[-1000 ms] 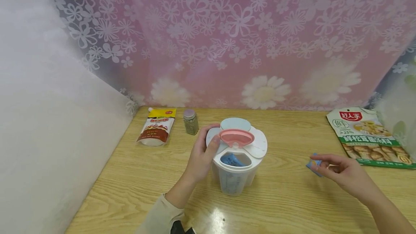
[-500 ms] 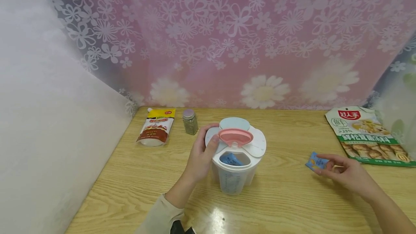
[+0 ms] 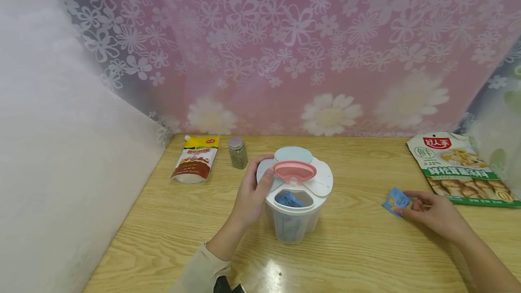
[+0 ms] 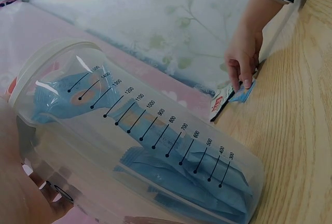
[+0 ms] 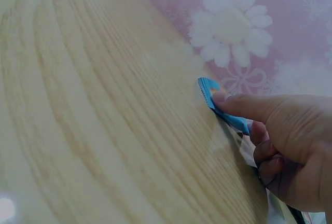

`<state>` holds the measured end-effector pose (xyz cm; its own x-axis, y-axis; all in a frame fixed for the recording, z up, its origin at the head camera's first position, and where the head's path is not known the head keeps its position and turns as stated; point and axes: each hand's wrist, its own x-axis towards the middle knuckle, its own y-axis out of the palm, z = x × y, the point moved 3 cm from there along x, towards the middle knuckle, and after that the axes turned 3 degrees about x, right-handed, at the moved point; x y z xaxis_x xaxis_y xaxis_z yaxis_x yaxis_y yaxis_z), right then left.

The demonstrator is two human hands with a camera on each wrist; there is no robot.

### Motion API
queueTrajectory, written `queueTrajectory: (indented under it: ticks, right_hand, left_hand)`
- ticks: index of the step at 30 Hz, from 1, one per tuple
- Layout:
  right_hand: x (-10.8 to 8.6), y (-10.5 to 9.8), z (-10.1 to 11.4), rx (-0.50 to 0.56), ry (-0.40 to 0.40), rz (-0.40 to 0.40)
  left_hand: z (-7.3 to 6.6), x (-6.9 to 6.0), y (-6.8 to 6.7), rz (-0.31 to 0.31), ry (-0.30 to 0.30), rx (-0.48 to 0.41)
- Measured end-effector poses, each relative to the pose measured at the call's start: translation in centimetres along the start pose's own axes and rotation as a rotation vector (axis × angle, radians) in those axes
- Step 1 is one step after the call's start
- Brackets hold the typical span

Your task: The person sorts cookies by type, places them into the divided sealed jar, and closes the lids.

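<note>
A clear divided storage canister (image 3: 291,227) with a white, pale-blue and pink lid stands mid-table. My left hand (image 3: 249,198) grips its left side, thumb over the lid's edge. The pink flap (image 3: 295,172) stands raised, and a blue packet (image 3: 290,199) shows in the front opening. Through the graduated wall in the left wrist view, several blue packets (image 4: 192,167) lie inside. To the right, my right hand (image 3: 435,216) pinches a small blue packet (image 3: 395,201) between thumb and fingers, close to the tabletop. The right wrist view shows that packet (image 5: 228,117) partly behind the thumb.
A green-and-white mushroom seasoning bag (image 3: 460,171) lies at the right, just beyond my right hand. At the back left are a spouted yellow, white and brown pouch (image 3: 196,159) and a small jar (image 3: 238,153). A floral curtain (image 3: 277,58) borders the wooden table (image 3: 163,238).
The packet in my right hand has turned and now shows more of its printed face. The right hand has shifted only slightly. My left hand and the canister stay in place.
</note>
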<state>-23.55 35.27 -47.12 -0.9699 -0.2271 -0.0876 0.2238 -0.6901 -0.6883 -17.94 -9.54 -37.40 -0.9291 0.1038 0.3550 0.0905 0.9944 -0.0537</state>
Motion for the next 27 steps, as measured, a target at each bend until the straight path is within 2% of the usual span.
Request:
queueTrajectory:
  ticks: [3,7,14,18,27]
  right_hand:
    - [0.26,0.03,-0.12,-0.022,0.055,0.030]
    - [0.25,0.04,-0.25,-0.052,0.096,0.029]
    - [-0.04,-0.51,-0.10,0.005,0.143,0.000]
    - [-0.27,-0.79,0.06,0.028,0.170,0.011]
    - [-0.52,-0.93,0.48,0.116,0.170,0.035]
  left_hand:
    - [-0.05,0.05,0.00,0.002,0.010,-0.005]
    - [0.00,0.04,0.01,0.010,0.009,-0.012]
    - [-0.05,0.03,-0.03,0.012,0.007,-0.008]
    - [-0.18,0.03,-0.04,0.011,0.008,-0.004]
    - [-0.07,0.01,-0.02,0.011,0.002,-0.009]
